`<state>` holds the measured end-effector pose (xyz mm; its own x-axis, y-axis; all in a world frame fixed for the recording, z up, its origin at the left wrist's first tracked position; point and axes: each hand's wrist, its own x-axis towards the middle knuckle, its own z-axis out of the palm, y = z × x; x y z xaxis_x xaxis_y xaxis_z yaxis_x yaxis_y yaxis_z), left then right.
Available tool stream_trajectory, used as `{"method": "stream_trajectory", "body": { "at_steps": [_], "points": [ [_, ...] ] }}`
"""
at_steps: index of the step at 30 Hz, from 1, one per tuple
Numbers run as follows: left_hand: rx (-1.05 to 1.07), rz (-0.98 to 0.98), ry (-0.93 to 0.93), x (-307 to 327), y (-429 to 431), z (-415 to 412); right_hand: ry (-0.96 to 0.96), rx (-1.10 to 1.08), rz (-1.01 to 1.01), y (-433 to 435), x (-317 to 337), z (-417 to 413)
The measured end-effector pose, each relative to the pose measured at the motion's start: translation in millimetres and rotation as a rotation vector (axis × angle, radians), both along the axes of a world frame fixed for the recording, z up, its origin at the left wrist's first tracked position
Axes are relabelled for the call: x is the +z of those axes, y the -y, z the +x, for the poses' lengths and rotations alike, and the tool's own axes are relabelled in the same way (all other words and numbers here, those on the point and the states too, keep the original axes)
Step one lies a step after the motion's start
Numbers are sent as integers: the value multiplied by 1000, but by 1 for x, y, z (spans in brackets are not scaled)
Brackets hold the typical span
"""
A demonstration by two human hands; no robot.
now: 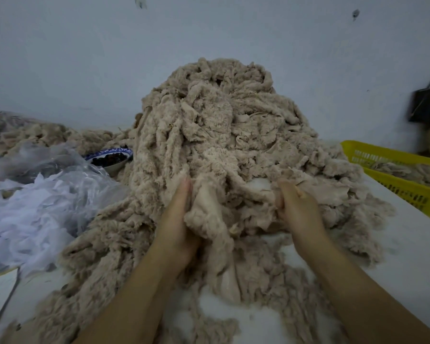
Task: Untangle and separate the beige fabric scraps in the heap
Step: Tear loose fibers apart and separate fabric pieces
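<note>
A pale, scuffed wall [85, 58] backs a white table [407, 244] on which a tall heap [216, 125] of beige fabric scraps rises at the centre and reaches the far edge, with loose strands trailing toward the near edge. At the left side lie crumpled clear plastic [60, 165], a drift of white scraps [25, 219], and a blue-rimmed bowl [109, 158] of dark contents half tucked against the heap; more beige material lies toward the far left corner. At the right edge stands a yellow basket [392, 175] holding a few beige pieces, with a dark bag [427, 105] hanging behind it. The left hand [179, 219] is closed around a thick beige strip [214, 219] drawn from the heap's near face, fingers wrapped and partly buried in pile. The right hand [298, 207] is clenched on an adjoining bunch [328, 192] just beside it, the two grips set apart with fabric stretched between them. Progress appears slight: the heap remains large and matted, and only the small lot in the basket seems sorted. Most of the separating evidently remains to be done.
</note>
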<state>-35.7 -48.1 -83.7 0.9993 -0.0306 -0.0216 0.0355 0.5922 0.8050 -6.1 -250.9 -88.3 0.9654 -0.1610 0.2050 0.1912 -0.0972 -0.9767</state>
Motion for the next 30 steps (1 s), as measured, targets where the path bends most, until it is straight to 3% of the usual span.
{"method": "stream_trajectory", "body": {
  "at_steps": [6,10,13,18,21,25,28,30],
  "points": [
    [-83,-213,152,3,-7,4,152,298,-225,-25,5,-19],
    [-107,-18,191,1,-2,4,154,432,-331,-31,4,-24],
    [-18,106,181,-1,3,4,222,254,-405,-28,0,-18],
    [163,138,68,0,5,4,222,-138,-215,-8,4,-3],
    [262,209,90,-3,10,2,156,-45,-93,-6,2,-5],
    [264,616,240,-7,19,-8,67,223,-143,-23,-1,-11],
    [169,808,297,-18,22,-8,45,121,-151,-29,-4,-4],
    [225,783,263,-19,22,-5,26,7,53,-21,-1,2]
  ]
}}
